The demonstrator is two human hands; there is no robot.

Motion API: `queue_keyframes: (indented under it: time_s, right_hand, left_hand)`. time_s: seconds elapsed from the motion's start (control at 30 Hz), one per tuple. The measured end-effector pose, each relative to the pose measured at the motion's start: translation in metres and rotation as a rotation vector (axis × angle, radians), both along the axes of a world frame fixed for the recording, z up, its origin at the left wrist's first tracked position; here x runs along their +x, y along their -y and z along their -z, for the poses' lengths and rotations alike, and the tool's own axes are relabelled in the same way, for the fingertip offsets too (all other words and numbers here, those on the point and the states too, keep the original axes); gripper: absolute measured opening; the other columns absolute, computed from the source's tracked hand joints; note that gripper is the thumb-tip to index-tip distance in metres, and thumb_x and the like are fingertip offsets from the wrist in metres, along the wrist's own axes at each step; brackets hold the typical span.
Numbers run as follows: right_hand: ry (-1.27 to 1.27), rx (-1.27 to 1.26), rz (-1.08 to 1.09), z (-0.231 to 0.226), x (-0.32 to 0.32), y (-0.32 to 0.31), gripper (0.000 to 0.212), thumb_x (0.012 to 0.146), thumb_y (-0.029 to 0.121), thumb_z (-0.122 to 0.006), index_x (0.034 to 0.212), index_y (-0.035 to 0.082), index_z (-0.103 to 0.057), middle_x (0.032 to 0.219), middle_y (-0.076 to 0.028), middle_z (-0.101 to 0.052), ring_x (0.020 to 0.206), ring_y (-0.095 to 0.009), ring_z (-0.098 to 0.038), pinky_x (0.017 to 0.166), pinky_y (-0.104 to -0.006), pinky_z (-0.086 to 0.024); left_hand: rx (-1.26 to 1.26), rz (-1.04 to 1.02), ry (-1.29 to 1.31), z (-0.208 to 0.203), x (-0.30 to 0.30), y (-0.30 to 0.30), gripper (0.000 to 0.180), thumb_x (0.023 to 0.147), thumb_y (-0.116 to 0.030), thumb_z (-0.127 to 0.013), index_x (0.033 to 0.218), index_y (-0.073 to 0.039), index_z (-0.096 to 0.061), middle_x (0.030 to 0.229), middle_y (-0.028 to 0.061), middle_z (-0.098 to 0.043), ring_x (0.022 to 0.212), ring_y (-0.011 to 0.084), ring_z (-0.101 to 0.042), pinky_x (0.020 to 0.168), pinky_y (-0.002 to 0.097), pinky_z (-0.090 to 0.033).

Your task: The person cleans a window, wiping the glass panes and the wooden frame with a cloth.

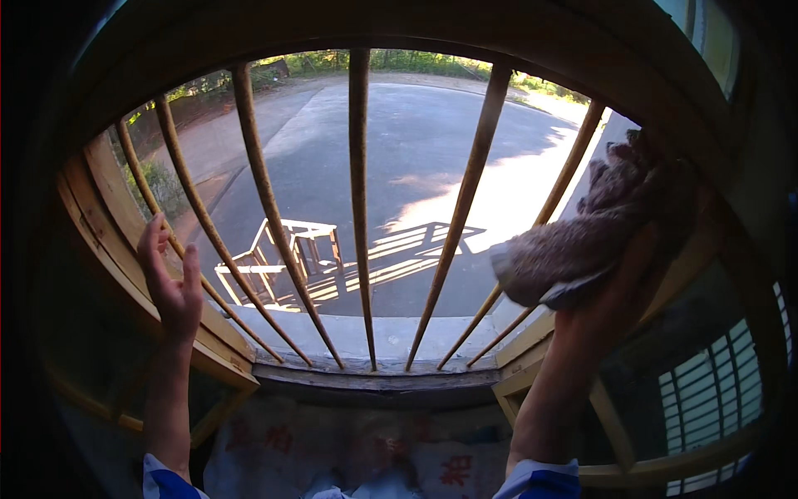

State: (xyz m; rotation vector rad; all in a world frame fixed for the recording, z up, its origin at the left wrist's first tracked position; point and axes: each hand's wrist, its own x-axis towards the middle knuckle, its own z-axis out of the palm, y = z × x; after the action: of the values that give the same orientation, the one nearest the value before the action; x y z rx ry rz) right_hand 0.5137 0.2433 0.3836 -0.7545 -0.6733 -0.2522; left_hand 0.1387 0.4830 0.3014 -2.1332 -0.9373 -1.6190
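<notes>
At three o'clock my right hand (617, 287) gripped a seemingly light, soft cloth (594, 233), best held mid-bunch; at nine, my left hand (177, 293) spread empty.

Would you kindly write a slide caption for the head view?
At a barred window, the right hand holds a cloth; the left hand is open.

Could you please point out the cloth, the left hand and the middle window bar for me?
Cloth (594, 237): head view, on the middle of its bunched folds.
Left hand (176, 298): head view, on the palm area.
Middle window bar (362, 208): head view, about halfway along its length.
</notes>
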Motion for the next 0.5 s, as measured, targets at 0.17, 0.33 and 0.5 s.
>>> queue_keyframes:
  time_s: [0.17,0.33,0.5]
  right_hand:
    - [-0.034,0.072,-0.230,-0.026,0.017,-0.009,0.059,0.102,0.035,-0.054,0.149,0.006,-0.033,0.134,-0.017,-0.055,0.110,-0.027,-0.066,0.087,-0.0380,-0.062]
    - [0.022,0.106,0.145,-0.042,-0.019,-0.051,0.041,0.102,0.028,-0.054,0.134,0.001,-0.053,0.127,-0.015,-0.059,0.111,-0.024,-0.066,0.093,-0.0359,-0.059]
    - [0.223,-0.071,0.583,-0.037,-0.051,-0.082,0.042,0.100,0.027,-0.055,0.133,0.001,-0.052,0.124,-0.016,-0.060,0.107,-0.024,-0.067,0.092,-0.0358,-0.059]
  left_hand:
    - [-0.210,0.196,0.447,0.006,0.006,-0.030,0.046,0.102,-0.017,-0.057,0.142,-0.004,-0.040,0.120,0.0111,-0.053,0.099,0.0164,-0.057,0.082,0.0297,-0.049]
    - [-0.487,0.406,0.630,0.021,0.007,-0.061,0.021,0.105,-0.022,-0.052,0.118,-0.006,-0.050,0.085,-0.0026,-0.044,0.064,0.0020,-0.038,0.054,0.0193,-0.031]
    - [-0.467,0.462,0.715,0.027,0.017,-0.065,0.015,0.106,-0.024,-0.050,0.107,-0.009,-0.051,0.075,-0.0076,-0.038,0.059,-0.0006,-0.031,0.050,0.0179,-0.023]
